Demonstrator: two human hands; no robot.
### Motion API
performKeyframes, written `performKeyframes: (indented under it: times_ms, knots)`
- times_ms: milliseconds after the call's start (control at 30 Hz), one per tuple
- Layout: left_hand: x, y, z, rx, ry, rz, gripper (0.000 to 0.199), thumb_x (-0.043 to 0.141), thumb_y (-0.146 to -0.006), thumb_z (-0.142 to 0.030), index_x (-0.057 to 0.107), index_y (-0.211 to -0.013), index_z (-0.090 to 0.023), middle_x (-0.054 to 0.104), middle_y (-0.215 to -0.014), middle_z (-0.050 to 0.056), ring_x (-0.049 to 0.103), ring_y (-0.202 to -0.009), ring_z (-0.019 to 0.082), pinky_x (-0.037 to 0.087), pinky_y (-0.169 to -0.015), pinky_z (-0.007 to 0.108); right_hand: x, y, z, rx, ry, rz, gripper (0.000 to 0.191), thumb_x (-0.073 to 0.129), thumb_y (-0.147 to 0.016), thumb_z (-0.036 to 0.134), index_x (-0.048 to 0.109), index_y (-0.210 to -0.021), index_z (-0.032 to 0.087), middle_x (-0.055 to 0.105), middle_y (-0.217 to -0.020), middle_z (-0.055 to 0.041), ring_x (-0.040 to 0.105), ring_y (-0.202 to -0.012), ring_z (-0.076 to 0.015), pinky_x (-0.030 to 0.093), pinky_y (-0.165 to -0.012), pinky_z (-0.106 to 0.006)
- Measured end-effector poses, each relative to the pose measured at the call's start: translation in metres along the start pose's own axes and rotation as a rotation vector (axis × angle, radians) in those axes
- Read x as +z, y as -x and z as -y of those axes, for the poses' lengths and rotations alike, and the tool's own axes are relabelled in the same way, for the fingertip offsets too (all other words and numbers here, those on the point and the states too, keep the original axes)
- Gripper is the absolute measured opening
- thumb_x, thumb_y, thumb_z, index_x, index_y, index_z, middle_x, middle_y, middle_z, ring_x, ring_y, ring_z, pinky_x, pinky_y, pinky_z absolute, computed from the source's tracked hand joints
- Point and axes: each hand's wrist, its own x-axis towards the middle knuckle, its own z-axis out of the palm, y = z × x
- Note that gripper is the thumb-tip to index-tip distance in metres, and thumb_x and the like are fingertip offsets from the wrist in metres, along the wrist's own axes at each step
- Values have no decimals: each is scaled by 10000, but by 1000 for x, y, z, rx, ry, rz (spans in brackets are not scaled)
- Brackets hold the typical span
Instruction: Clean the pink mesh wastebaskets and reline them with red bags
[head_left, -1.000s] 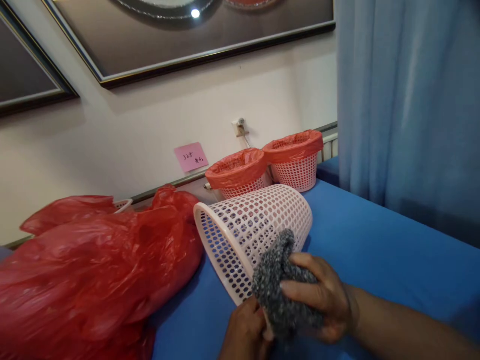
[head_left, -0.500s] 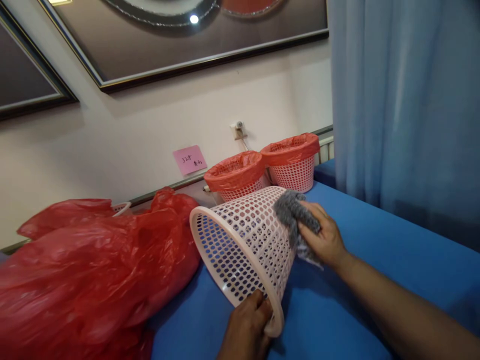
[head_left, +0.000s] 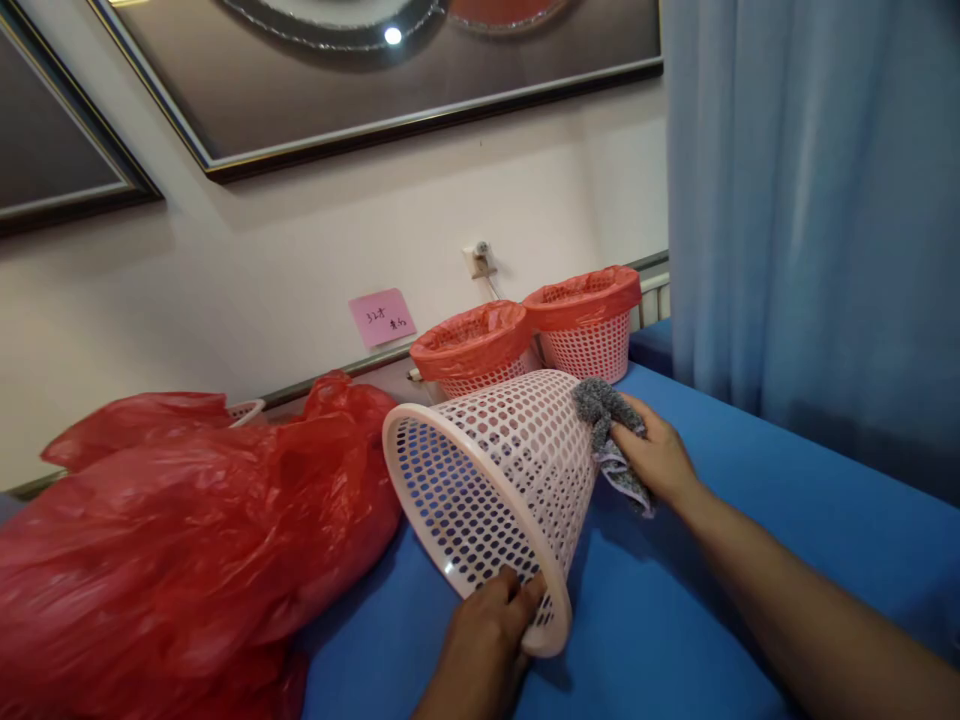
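A pale pink perforated plastic wastebasket [head_left: 517,430] is tilted on its side above the blue surface, its open mouth facing left and toward me. My left hand [head_left: 487,625] grips the near part of its rim, fingers inside and the thumb side partly hidden. In my right hand [head_left: 660,455] is a bunched grey cloth [head_left: 611,425], pressed against the basket near its base on the right. My right fingertips are partly covered by the cloth.
Two more baskets with red liners, one nearer [head_left: 472,345] and one farther [head_left: 589,320], stand behind. Crumpled red plastic bags [head_left: 195,520] pile up at left. A blue curtain [head_left: 810,220] hangs at right above the blue padded surface [head_left: 750,480]. A pink note [head_left: 381,318] is on the wall.
My right hand and the grey cloth have moved slightly right along the basket toward its base. The fingers of my left hand have shifted a little on the rim.
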Motion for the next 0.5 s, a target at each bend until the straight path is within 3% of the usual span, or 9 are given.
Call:
performKeyframes:
  times_ms: [67,167,267,367,433,500]
  knots:
    - [-2,0,-1,-22,-20,21,613,636,-800,-80,660,-1362,-324,718,-1166,73,710,-986,250,595,-883,345,-1,4,4,-49,-25,-13,471,636,-883,350,692,-1325,198,744,-1220,-120,701,-1149,-318,521,-1091,-573]
    - [-9,-1,-5,-63,6,45,514,687,-758,-105,725,-1237,-289,732,-1115,81,715,-965,283,600,-877,406,-5,33,26,-448,-69,94,463,630,-896,272,670,-1357,243,696,-1296,-112,675,-1220,-292,543,-1082,-482]
    - [-18,-4,-11,-12,244,1,410,806,-787,-377,744,-1179,-275,737,-1121,88,708,-1028,321,603,-928,459,-11,61,46,-793,-105,279,587,652,-856,251,596,-1440,254,596,-1395,-126,673,-1213,-280,592,-996,-402]
    - [-26,-5,-19,88,613,-128,722,727,-787,-770,699,-1308,-271,731,-1220,116,690,-1150,361,589,-1008,507,-11,71,53,-970,-93,402,607,638,-853,304,561,-1451,230,570,-1373,-141,700,-1106,-256,624,-886,-365]
    - [-32,-5,-24,85,802,-261,820,663,-793,-838,668,-1368,-255,739,-1232,125,711,-1135,360,598,-1007,516,-5,72,52,-1058,-72,495,578,631,-862,359,571,-1419,216,604,-1307,-148,706,-1045,-255,632,-821,-369]
    - [-37,-4,-27,40,870,-399,785,676,-816,-798,686,-1357,-229,765,-1185,126,746,-1065,352,623,-971,507,2,73,50,-1111,-68,586,563,640,-855,404,590,-1380,207,639,-1233,-149,708,-967,-250,629,-751,-369]
